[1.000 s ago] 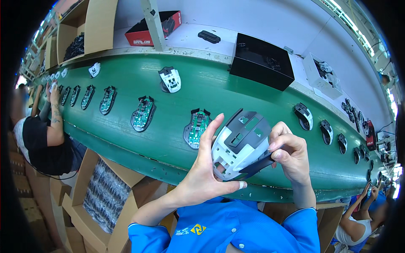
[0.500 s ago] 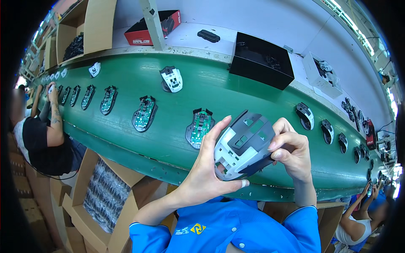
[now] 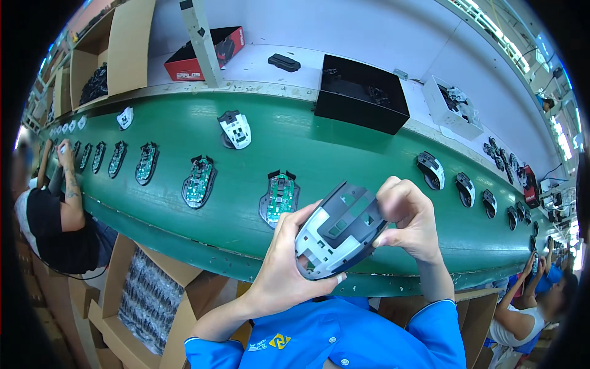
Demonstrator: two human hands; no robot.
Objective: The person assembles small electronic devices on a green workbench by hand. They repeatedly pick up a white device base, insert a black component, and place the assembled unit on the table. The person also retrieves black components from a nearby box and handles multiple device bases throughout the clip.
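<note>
My left hand (image 3: 279,264) is wrapped round the rear and left side of a partly assembled computer mouse (image 3: 345,224), its thumb along the near edge. The mouse has a dark grey top with cut-outs that show green circuit board, and a white rear frame with openings. Against its right edge, my right hand (image 3: 410,222) closes with curled fingers and the thumb; the fingertips are partly hidden behind the shell. Just left of the mouse, a mouse base with a bare green circuit board (image 3: 279,198) lies on the green work surface (image 3: 344,157).
More open mouse bases (image 3: 200,181) form a row to the left. A white-and-dark mouse (image 3: 236,130) lies farther back, and several others (image 3: 430,170) at right. A black box (image 3: 362,92) and red box (image 3: 203,55) stand behind. Co-workers sit at both ends; a carton (image 3: 175,310) stands below left.
My hands and the mouse have shifted slightly down and left in view. The mouse has tilted, showing less of its dark right side. My right fingers have curled more at its edge.
</note>
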